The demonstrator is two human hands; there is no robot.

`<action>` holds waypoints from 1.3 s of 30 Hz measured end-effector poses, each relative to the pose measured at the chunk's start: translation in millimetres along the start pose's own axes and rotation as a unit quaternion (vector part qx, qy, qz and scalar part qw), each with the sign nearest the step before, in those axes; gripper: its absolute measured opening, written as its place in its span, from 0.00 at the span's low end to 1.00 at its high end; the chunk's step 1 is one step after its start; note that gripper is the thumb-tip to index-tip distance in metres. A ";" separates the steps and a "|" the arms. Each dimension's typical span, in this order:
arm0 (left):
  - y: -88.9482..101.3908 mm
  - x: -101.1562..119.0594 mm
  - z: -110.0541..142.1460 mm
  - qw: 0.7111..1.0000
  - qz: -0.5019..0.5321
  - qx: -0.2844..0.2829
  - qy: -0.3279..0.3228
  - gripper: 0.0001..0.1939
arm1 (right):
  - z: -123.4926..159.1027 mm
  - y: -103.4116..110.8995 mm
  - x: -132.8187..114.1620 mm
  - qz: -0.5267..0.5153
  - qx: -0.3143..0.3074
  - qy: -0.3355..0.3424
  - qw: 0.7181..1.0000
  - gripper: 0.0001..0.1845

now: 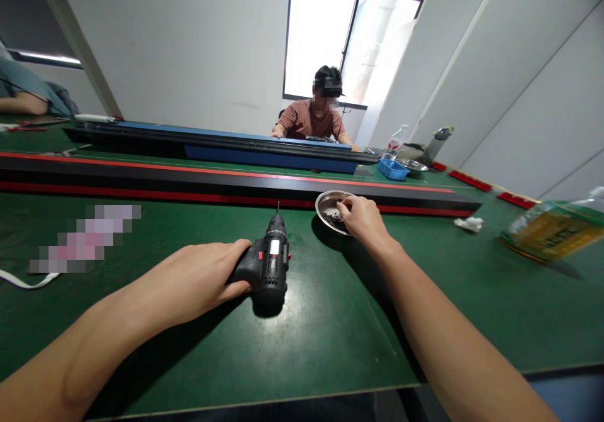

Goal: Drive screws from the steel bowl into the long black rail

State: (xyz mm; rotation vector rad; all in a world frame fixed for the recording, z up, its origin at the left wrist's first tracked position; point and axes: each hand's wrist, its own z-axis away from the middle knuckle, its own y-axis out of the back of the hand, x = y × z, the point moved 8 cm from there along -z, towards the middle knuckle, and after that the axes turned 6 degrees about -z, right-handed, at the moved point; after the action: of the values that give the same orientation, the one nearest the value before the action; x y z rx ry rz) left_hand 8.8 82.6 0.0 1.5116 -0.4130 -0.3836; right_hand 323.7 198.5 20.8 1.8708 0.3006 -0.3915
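My left hand (pixel 207 280) is wrapped round the grip of a black cordless drill (pixel 270 258) that lies on the green table (pixel 330 334), its bit pointing away from me. My right hand (pixel 362 216) reaches into a small round metal bowl (pixel 326 203) of dark screws, fingertips pinched together over them. What the fingers hold, if anything, is too small to make out. Just beyond the bowl runs a long black bar with red stripes (pixel 189 180), lying across the table from left to right.
A second long black and blue bar (pixel 221 142) lies farther back, with a seated person (pixel 315 114) behind it. At the right are a blue tray (pixel 392 169), bottles, red strips (pixel 469 180), a crumpled tissue (pixel 469 223) and a yellow-labelled bottle (pixel 557 228). Another person's arm (pixel 23 102) rests at far left.
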 end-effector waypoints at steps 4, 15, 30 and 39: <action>-1.1 -0.5 -0.5 1.000 -0.007 -0.004 -0.002 0.25 | 0.2 -0.4 0.0 0.007 0.002 0.001 1.000 0.17; -0.3 2.0 0.5 0.999 -0.016 -0.038 0.004 0.26 | -0.3 0.1 -0.5 0.019 0.010 0.009 1.000 0.16; 7.3 2.0 5.9 0.999 0.024 -0.048 -0.002 0.25 | 3.5 12.4 -10.6 0.009 0.071 0.048 0.996 0.15; 6.4 3.1 6.8 0.998 0.025 -0.061 0.005 0.22 | 33.1 -12.8 -104.8 -0.219 0.064 0.196 0.954 0.13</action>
State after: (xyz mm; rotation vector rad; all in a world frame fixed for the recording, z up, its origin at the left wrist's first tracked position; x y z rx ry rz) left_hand 8.2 75.2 6.5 1.3814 -0.4119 -0.3566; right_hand 219.1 169.8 42.9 1.9977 0.9920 -0.3377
